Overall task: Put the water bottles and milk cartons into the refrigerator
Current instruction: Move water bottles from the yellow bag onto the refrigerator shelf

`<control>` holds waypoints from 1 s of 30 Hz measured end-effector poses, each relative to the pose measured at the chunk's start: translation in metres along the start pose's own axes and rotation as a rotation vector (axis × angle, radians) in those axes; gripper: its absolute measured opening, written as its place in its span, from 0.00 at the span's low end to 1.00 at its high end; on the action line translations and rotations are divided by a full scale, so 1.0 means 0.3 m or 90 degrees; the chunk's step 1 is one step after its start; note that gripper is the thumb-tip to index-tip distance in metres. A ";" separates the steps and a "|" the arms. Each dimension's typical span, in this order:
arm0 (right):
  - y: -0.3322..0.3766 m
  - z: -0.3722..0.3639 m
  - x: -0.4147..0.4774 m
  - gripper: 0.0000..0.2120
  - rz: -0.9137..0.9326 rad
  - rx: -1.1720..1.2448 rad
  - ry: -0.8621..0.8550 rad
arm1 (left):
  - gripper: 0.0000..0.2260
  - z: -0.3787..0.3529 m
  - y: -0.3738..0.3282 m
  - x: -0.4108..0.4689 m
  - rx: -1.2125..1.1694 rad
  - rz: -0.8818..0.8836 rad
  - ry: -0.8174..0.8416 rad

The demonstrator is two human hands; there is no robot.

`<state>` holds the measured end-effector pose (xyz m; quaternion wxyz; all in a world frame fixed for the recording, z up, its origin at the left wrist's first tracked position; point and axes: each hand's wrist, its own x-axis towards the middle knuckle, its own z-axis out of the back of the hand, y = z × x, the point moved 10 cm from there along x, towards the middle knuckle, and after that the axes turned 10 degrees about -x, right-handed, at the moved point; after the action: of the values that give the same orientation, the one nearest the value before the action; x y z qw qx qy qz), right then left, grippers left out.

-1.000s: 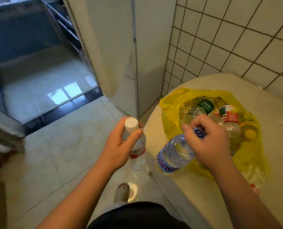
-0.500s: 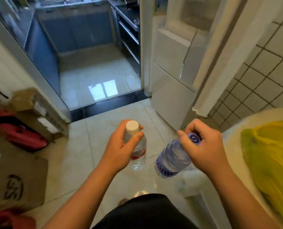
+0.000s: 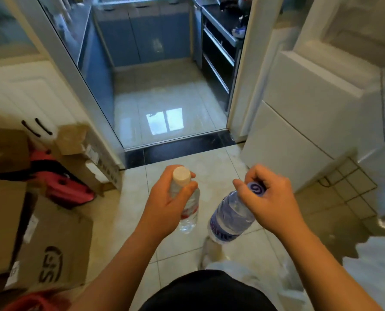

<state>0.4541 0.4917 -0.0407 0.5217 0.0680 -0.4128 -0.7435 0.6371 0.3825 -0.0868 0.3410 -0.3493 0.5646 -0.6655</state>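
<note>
My left hand point(image 3: 164, 205) grips a small clear water bottle point(image 3: 190, 215) with a white cap and a red label, held upright over the tiled floor. My right hand point(image 3: 270, 205) holds a larger clear water bottle point(image 3: 228, 218) by its neck; it has a purple cap and a blue label and hangs tilted, base toward me. The white refrigerator point(image 3: 310, 131) stands at the right, its doors closed, beyond my right hand.
Cardboard boxes point(image 3: 45, 245) and a red item point(image 3: 61, 185) crowd the floor at the left. Ahead, a doorway with a dark threshold point(image 3: 178, 149) leads into a kitchen with blue cabinets. Beige floor tiles lie between me and the refrigerator.
My view has swung left, away from the table with the yellow bag, which is out of sight now. Both hands still carry their bottles, now over the floor facing the doorway and refrigerator.
</note>
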 end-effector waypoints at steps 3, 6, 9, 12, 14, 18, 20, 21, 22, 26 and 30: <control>-0.048 -0.062 0.158 0.15 -0.001 0.002 0.008 | 0.09 0.005 0.047 0.161 -0.004 0.026 -0.004; -0.109 -0.111 0.341 0.14 0.000 -0.009 0.015 | 0.10 -0.014 0.037 0.350 0.024 0.005 0.012; -0.171 -0.131 0.533 0.15 -0.002 -0.026 0.016 | 0.12 -0.043 0.025 0.550 0.045 0.004 0.033; -0.222 -0.126 0.718 0.15 0.010 -0.034 0.006 | 0.15 -0.071 0.013 0.746 0.061 -0.009 0.043; -0.272 -0.116 0.834 0.15 0.004 -0.045 -0.004 | 0.13 -0.107 0.022 0.874 0.060 -0.008 0.055; -0.357 -0.072 1.002 0.16 -0.024 -0.069 -0.045 | 0.11 -0.192 0.025 1.090 0.051 -0.014 0.089; -0.416 -0.035 1.090 0.16 -0.050 -0.085 -0.072 | 0.15 -0.253 0.030 1.216 0.050 -0.011 0.119; -0.447 -0.016 1.131 0.16 -0.060 -0.093 -0.084 | 0.16 -0.289 0.035 1.279 0.047 -0.011 0.140; -0.476 0.003 1.172 0.14 -0.070 -0.103 -0.097 | 0.16 -0.328 0.038 1.340 0.044 -0.017 0.165; -0.590 0.083 1.331 0.14 -0.111 -0.149 -0.172 | 0.15 -0.491 0.033 1.590 0.038 -0.064 0.260; -0.685 0.178 1.477 0.13 -0.158 -0.194 -0.251 | 0.11 -0.653 -0.019 1.837 0.008 -0.112 0.353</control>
<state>0.0801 0.1757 -0.0007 0.3401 -0.1074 -0.3781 -0.8543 0.1817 0.0164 -0.0603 0.1166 -0.1994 0.5997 -0.7661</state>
